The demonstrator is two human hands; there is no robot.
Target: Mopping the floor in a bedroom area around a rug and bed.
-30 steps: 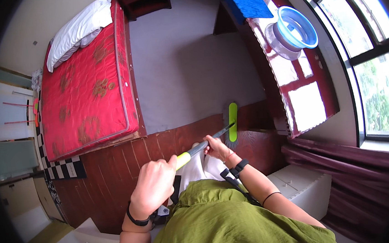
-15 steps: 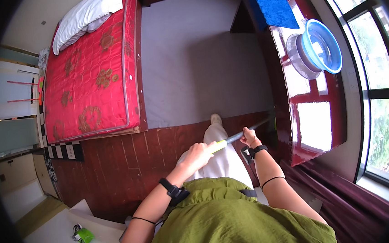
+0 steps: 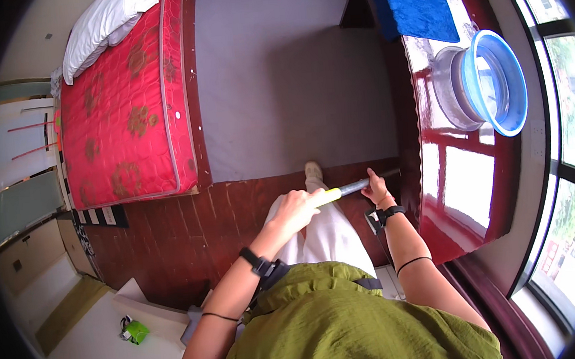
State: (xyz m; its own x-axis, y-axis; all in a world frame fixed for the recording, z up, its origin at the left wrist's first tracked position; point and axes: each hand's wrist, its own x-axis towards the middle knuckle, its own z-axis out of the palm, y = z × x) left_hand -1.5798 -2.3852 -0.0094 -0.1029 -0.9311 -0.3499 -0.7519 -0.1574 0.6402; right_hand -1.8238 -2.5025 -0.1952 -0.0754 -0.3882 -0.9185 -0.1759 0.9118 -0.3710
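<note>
A long pole (image 3: 353,187), grey with a yellow-green end section, is held across the front of my legs. My left hand (image 3: 298,209) is wrapped round the yellow-green end. Farther along, my right hand (image 3: 375,189) grips the grey part, one finger pointing up. Beyond the right hand the pole runs on toward the base of the dark red table, and I cannot make out its far end. Both wrists wear black bands with small devices.
At the left stands a bed with a red quilted mattress (image 3: 120,118) and a white pillow (image 3: 103,28). To the right, a glossy red table (image 3: 460,186) bears a blue basin (image 3: 516,87) and a blue cloth (image 3: 416,7). Grey floor covering (image 3: 241,102) meets reddish-brown floorboards (image 3: 170,236).
My right hand has moved slightly right and nearer the table, with the pole turned a little flatter. The view has shifted, so the table and basins appear larger.
</note>
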